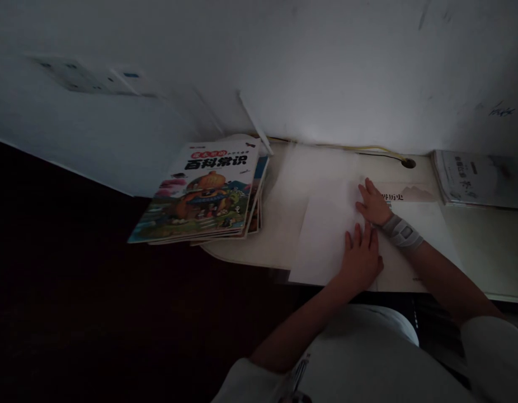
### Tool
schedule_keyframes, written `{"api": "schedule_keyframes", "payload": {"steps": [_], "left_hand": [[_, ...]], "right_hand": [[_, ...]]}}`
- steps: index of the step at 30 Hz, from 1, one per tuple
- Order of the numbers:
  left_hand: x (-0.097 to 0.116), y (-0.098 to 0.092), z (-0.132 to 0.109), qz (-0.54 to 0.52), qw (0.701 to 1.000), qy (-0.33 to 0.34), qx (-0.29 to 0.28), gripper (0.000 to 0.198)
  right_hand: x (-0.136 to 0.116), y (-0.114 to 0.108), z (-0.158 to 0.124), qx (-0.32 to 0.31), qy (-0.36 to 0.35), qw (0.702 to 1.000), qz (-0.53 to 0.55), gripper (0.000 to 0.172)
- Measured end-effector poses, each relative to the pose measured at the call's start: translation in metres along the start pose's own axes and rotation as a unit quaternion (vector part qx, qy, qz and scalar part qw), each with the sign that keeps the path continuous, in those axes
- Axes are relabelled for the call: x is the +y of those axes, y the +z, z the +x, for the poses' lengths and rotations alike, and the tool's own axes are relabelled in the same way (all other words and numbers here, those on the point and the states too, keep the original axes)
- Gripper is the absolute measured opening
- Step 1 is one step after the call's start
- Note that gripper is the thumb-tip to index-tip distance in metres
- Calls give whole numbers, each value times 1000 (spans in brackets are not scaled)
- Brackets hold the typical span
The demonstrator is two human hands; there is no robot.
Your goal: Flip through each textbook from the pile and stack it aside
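Observation:
A large white sheet [326, 235] lies over a pale book [410, 193] on the desk [276, 246] in front of me. My left hand [362, 257] rests flat on the sheet near the desk's front edge, fingers stretched out. My right hand [373, 204], with a grey band on its wrist, lies flat just beyond it at the sheet's right edge, fingers spread over the book's cover. Neither hand holds anything.
A stack of colourful picture books [204, 196] overhangs the desk's left end. Another book [477, 179] lies at the far right by the wall. A cable hole [408, 163] with a yellowish cord sits at the back edge. The floor to the left is dark.

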State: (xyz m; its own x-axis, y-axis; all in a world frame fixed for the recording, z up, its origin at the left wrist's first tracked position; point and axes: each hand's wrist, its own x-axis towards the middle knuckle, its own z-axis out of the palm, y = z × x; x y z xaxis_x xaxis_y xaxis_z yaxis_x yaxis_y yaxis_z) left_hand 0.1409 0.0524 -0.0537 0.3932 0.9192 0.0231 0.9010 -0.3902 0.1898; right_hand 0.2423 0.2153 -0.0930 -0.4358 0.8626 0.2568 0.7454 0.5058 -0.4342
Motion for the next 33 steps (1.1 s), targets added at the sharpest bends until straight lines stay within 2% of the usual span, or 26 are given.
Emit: {"api": "schedule_keyframes", "payload": {"steps": [3, 7, 13, 17, 19, 22, 24, 26, 28, 30, 31, 33], "left_hand": [[-2, 2, -3, -1, 1000, -11, 9, 62], [-3, 4, -7, -1, 1000, 1, 22, 63], [-7, -3, -8, 9, 999, 37, -3, 74], [-10, -4, -7, 32, 997, 64, 1, 59], [-10, -3, -6, 30, 999, 45, -2, 53], [-14, -5, -5, 13, 1000, 25, -7, 55], [-27, -12, -9, -3, 1000, 22, -2, 58], [-52, -23, -19, -18, 999, -26, 27, 58], [-85, -34, -31, -28, 987, -132, 85, 53], [-119, -42, -44, -44, 956, -253, 143, 52], [-133, -44, -49, -65, 941, -297, 148, 51], [-154, -46, -55, -143, 920, -342, 126, 47]], "right_hand": [[-1, 0, 0, 7, -19, 1000, 6, 64], [5, 0, 1, 42, 3, 999, 23, 70], [7, -1, 2, -21, -36, 999, -5, 66], [-2, -1, 1, 18, -12, 999, -42, 65], [-4, -1, 1, 30, 9, 997, -64, 66], [-6, -2, 0, -12, 19, 995, -98, 63], [-7, -4, 0, -29, 23, 992, -120, 62], [-8, -5, -1, -26, 21, 991, -132, 63], [-10, -6, -1, -26, 9, 991, -130, 64], [-13, -7, -1, -29, 14, 991, -127, 65], [-15, -6, -1, -30, 23, 991, -127, 65], [-18, -5, -1, -35, 35, 990, -129, 65]]}}
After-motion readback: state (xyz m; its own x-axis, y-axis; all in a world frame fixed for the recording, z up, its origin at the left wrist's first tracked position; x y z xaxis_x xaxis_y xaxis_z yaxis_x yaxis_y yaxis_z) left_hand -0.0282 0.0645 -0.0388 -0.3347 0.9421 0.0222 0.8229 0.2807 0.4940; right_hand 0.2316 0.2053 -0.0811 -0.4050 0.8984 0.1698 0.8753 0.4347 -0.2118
